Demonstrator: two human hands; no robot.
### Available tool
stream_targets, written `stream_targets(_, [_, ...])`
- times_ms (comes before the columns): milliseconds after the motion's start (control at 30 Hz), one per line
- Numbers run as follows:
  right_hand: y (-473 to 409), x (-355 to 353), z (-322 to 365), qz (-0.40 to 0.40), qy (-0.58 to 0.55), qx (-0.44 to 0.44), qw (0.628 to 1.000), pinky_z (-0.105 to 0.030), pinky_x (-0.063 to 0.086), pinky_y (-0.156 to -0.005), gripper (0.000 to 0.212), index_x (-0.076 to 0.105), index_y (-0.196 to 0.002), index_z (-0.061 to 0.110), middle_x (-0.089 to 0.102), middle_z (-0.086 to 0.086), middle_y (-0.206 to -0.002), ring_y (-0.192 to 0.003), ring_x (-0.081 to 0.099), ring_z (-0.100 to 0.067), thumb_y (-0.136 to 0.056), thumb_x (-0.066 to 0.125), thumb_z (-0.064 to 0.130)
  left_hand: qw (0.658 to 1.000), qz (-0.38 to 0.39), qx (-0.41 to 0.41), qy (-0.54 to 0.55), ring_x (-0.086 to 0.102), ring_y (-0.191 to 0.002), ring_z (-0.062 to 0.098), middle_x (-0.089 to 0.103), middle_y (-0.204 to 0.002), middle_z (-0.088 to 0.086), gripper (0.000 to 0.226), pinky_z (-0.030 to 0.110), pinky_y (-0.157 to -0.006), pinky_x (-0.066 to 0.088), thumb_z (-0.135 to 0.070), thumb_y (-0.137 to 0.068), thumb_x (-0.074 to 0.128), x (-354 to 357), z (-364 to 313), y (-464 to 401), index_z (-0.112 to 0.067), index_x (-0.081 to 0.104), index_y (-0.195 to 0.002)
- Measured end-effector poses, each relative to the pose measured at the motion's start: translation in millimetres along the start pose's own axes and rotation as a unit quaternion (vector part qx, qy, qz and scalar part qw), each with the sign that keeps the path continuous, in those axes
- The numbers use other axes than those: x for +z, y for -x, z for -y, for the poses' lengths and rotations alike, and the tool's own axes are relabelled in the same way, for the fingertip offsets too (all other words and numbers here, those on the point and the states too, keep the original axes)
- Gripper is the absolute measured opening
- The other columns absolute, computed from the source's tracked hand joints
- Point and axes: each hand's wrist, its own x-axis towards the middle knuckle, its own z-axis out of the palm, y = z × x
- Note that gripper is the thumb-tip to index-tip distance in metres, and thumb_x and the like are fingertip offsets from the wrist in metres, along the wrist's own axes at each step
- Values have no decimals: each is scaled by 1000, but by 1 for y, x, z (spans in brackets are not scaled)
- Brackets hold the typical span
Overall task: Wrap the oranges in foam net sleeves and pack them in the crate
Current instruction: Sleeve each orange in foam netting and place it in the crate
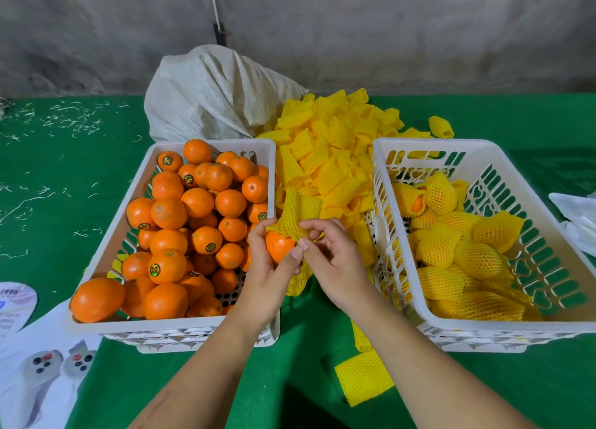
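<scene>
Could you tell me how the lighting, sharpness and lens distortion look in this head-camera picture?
Head view: soft, even light, with small highlights on the bare oranges but no strong glare; faint shadow under the forearms on the green table; both hands, left and right, and the foam sleeve look fairly sharp; wide-angle bending bows the crate rims and table edge.
</scene>
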Motion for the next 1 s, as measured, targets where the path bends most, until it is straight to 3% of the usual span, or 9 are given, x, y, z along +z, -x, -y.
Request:
stream_targets(133, [0,-7,-1,17,41,-22,999,-25,53,-82,33,67,-124,46,52,15,-116,-93,61,-16,-91,69,49,1000,-17,-1,7,71,-107,22,68,-120,2,54,33,-80,59,-56,-95,69,1,1,-1,-50,39,-139])
stream_targets(233, [2,-9,-4,32,86,-57,994,-19,52,-85,40,65,-136,34,52,16,-121,-98,61,-12,-97,68,41,1000,-30,-9,4,69,-105,25,65,-117,8,58,41,-85,61,-58,-94,65,-1,1,0,-47,37,-144])
stream_targets(333, [6,-8,-11,-24,174,-115,978,-18,52,-85,33,70,-133,17,61,6,-119,-103,61,-4,-100,66,19,1000,-19,-17,4,65,-122,21,58,-136,-1,64,45,-97,60,-61,-93,63,-3,0,1,-50,33,-148])
stream_targets(433, [10,-3,-12,-98,203,-114,968,-25,53,-76,25,74,-119,9,67,1,-107,-92,61,-7,-95,68,5,999,18,-14,-24,53,-139,24,35,-159,9,81,50,-109,54,-56,-90,71,-4,2,2,-51,23,-155])
stream_targets(533, [11,-4,-8,-120,207,-116,964,-24,49,-71,19,72,-110,5,62,2,-100,-85,58,-10,-92,68,-1,998,40,-3,-38,46,-146,20,29,-163,4,87,50,-115,48,-45,-87,76,-5,4,2,-47,23,-156])
stream_targets(700, [20,-4,1,-102,264,-183,942,-22,45,-66,14,70,-100,0,63,-8,-92,-77,55,-14,-87,68,-3,998,-55,-14,-15,63,-128,28,53,-147,13,82,54,-105,55,-53,-83,81,-3,5,1,-35,38,-151])
stream_targets(800, [27,3,4,-112,253,-195,941,-20,47,-70,13,71,-99,-3,65,-10,-93,-80,59,-17,-88,64,1,997,-73,7,-35,72,-110,21,69,-125,4,63,39,-91,62,-50,-83,82,1,5,0,-43,48,-136])
stream_targets(933, [25,6,10,-119,204,-195,952,-20,47,-76,19,68,-99,-1,62,-7,-96,-87,57,-15,-89,57,10,995,-86,-5,-50,74,-95,12,72,-112,-1,67,31,-78,59,-65,-72,85,6,0,1,-44,47,-123])
stream_targets(1000, [22,5,11,-93,190,-184,960,-22,44,-80,18,61,-103,7,53,-1,-101,-91,52,-14,-87,58,15,995,-76,-24,-54,69,-90,9,65,-112,2,63,35,-78,58,-57,-72,80,10,-4,1,-43,40,-119])
